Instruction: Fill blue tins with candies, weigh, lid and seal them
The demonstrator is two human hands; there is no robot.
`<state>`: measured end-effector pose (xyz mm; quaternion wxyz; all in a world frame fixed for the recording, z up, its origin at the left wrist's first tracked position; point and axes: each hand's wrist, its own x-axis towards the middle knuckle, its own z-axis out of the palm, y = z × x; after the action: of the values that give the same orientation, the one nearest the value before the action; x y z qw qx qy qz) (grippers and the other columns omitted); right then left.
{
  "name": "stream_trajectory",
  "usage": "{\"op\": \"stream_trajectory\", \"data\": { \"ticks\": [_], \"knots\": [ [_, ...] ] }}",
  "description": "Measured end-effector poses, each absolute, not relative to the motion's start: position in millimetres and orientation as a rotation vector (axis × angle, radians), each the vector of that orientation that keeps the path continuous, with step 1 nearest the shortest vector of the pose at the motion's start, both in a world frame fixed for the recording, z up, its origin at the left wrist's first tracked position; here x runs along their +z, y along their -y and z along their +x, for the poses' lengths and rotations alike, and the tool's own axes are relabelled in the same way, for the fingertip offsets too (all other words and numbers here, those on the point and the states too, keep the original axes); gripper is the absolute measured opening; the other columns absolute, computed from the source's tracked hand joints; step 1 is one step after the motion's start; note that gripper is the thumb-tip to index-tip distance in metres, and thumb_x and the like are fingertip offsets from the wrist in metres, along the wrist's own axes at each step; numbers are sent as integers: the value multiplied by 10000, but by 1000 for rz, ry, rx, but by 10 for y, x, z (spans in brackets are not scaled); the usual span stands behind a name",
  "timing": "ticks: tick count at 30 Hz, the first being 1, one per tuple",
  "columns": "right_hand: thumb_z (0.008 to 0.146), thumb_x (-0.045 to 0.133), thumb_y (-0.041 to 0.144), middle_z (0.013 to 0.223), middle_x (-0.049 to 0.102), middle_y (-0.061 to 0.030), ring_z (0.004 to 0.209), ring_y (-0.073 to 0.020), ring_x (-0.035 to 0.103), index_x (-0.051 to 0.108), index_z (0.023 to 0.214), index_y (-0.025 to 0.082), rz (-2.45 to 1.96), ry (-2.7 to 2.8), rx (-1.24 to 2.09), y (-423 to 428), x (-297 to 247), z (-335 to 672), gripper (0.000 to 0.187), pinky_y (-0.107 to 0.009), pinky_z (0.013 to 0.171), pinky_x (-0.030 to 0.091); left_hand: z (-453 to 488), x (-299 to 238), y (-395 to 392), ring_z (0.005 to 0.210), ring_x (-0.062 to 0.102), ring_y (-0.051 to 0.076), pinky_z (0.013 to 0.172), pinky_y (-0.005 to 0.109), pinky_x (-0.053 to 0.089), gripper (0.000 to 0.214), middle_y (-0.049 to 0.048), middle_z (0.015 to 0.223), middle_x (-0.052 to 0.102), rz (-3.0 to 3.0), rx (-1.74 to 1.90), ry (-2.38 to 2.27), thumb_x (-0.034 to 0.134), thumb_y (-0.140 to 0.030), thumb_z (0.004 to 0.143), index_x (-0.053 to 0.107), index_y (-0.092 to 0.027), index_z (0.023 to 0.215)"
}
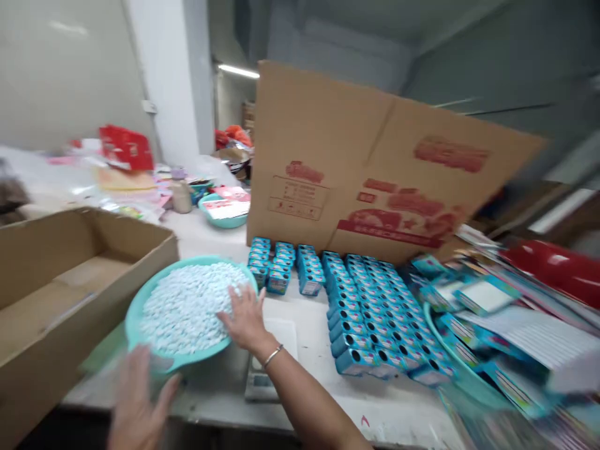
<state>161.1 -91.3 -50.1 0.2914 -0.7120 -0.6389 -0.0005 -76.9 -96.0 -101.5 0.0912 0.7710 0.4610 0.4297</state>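
Basin (133,310): resting on the desk (323,403), holding heaped white pieces (185,306), probably keeping them gathered.
Right hand (247,317): spreading wide over the basin's right rim and the pieces, gripping nothing visible — perhaps steadying the basin.
Left hand (137,403): showing blurred at the basin's near-left rim, setting thumb apart from fingers, carrying nothing visible; possibly touching the rim — too blurred for telling.
Scale (284,331): lying just right of the basin, partly under the right forearm, likely sitting there for easy reach.
Blue boxes (354,362): standing farther right of the basin in rows, likely saving space.
Cardboard sheet (304,119): rising behind the boxes, beyond the basin, perhaps screening them.
Carton (94,319): gaping just left of the basin.
Desk surface: showing white and scuffed right of the basin.
Room: glowing from a tube light (239,71) beyond the basin, showing a pale pillar (164,75) behind.
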Motion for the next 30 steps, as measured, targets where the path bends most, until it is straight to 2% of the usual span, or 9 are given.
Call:
{"op": "stream_trajectory", "data": {
  "ticks": [2,6,9,13,16,18,23,30],
  "knots": [
    [950,399,578,1503,395,-167,1424,-343,254,350,1480,205,-1954,1662,15,924,-589,1614,650,-681,1115,90,-598,-1091,1033,1499,78,355,1178,616,196,694,97,1621,203,2307,1227,-1368,496,-421,928,221,-250,1542],
    [984,335,510,1528,355,-159,1441,-317,224,293,1506,185,-1931,1681,-12,839,-716,1656,617,-647,1126,123,-427,-1205,976,1499,112,329,1185,593,194,616,94,1576,317,2254,1407,-1358,503,-302,946,282,-274,1520],
    [979,334,498,1498,396,-171,1422,-322,259,319,1496,176,-1903,1724,-25,821,-766,1682,609,-644,1113,161,-399,-1330,934,1494,133,339,1183,598,183,631,110,1555,340,2241,1523,-1404,542,-289,932,296,-280,1513],
    [963,315,495,1431,464,-208,1365,-358,339,398,1451,138,-1909,1682,-62,894,-810,1681,611,-691,1076,169,-405,-1433,1016,1495,114,341,1161,584,249,627,148,1532,345,2283,1511,-1421,516,-393,941,295,-249,1509],
    [944,293,565,1431,452,-236,1363,-386,340,405,1445,108,-1883,1652,-84,874,-853,1687,688,-724,1061,146,-448,-1437,1047,1486,129,373,1154,612,242,687,170,1510,365,2295,1503,-1374,448,-550,928,297,-214,1508],
    [934,285,596,1434,455,-228,1366,-393,338,407,1448,121,-1859,1671,-56,863,-857,1688,710,-736,1052,147,-468,-1411,1064,1487,128,375,1158,611,238,702,167,1508,372,2278,1496,-1389,419,-586,925,296,-219,1511],
    [928,281,614,1428,467,-220,1364,-397,342,417,1444,139,-1845,1670,-33,932,-804,1685,715,-741,1046,153,-438,-1364,1130,1487,128,378,1160,610,239,718,162,1510,370,2253,1523,-1392,424,-597,918,280,-230,1519],
    [956,278,545,1426,461,-224,1364,-364,341,415,1434,116,-1893,1635,-53,888,-831,1651,658,-707,1067,153,-445,-1402,1095,1484,142,366,1160,594,240,691,177,1503,370,2266,1514,-1398,419,-570,933,298,-213,1512]
  ]
}}
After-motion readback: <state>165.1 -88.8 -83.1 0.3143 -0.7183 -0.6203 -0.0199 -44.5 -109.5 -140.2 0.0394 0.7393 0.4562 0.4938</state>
